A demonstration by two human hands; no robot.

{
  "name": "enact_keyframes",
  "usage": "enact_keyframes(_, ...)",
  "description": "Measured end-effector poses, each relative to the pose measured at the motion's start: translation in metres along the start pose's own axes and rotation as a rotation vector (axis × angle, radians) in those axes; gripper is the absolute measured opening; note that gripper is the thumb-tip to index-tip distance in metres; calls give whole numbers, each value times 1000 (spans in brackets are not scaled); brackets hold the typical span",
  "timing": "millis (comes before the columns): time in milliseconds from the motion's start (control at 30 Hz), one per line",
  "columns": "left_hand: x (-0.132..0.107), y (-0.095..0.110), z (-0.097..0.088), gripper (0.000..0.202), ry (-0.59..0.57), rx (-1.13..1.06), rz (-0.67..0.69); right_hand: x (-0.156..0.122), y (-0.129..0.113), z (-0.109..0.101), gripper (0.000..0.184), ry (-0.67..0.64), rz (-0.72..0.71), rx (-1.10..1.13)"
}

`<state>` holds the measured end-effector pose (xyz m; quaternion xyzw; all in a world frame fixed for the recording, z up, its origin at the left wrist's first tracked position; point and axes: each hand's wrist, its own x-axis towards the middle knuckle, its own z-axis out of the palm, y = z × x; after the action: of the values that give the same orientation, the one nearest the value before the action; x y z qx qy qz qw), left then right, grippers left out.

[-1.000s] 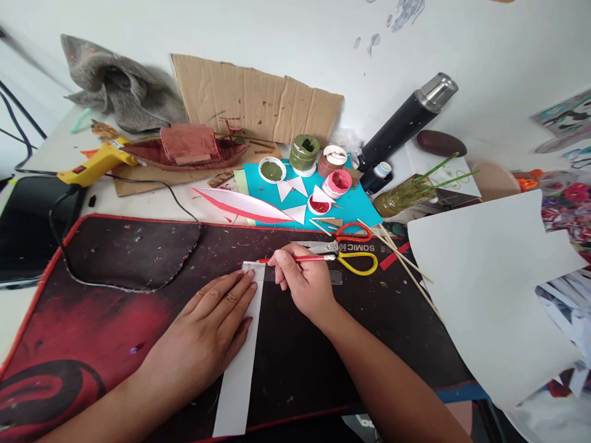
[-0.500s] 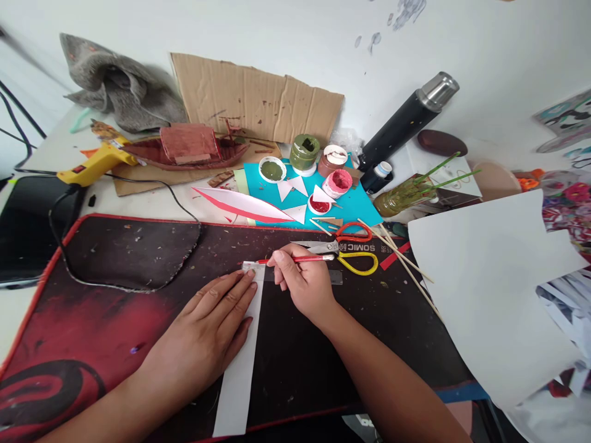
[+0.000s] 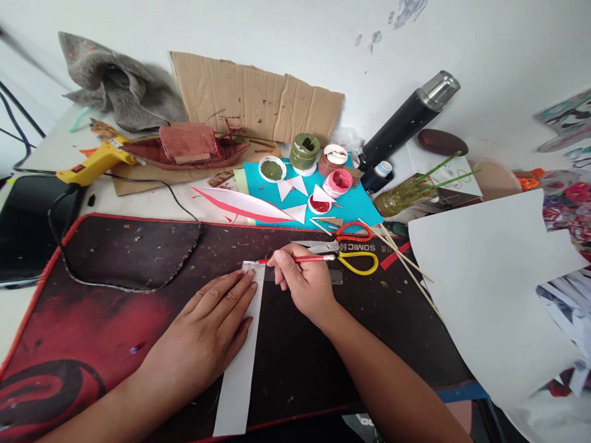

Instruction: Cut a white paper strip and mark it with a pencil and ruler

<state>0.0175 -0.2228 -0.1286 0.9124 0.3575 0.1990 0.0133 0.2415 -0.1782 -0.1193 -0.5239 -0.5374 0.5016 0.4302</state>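
Note:
My left hand [image 3: 205,335] lies flat, fingers stretched out, pressing on a long white paper strip [image 3: 240,375] that runs toward me on the dark red-and-black desk mat [image 3: 115,307]. My right hand [image 3: 302,286] is closed in a pinch on a thin red pencil [image 3: 307,259], held level with its tip at the strip's far end. A clear ruler [image 3: 335,277] lies across under that hand. Scissors with one red and one yellow handle [image 3: 353,246] rest just beyond the pencil.
Behind the mat sit open paint pots [image 3: 323,172] on a blue sheet, a red-edged paper sail shape [image 3: 244,206], a model boat [image 3: 184,147], a yellow glue gun [image 3: 95,165] with its cord, cardboard [image 3: 253,98] and a black flask [image 3: 409,120]. White paper sheets [image 3: 494,289] and skewers [image 3: 401,258] lie right.

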Motion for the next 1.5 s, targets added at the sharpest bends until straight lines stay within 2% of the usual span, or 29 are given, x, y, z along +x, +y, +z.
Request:
enact_keyframes(333,0,0,0,43,4,-10,-1,0,1,0,37,5,-19,7)
enact_keyframes(733,1,0,-1,47,6,-3,11,0,1,0,43,10,-3,13)
enact_keyframes(1167,-1,0,1,53,8,-6,-9,0,-1,0,35,-5,-24,-9)
enact_keyframes(1500,-1,0,1,54,2,-27,-22,0,-2,0,40,12,-3,26)
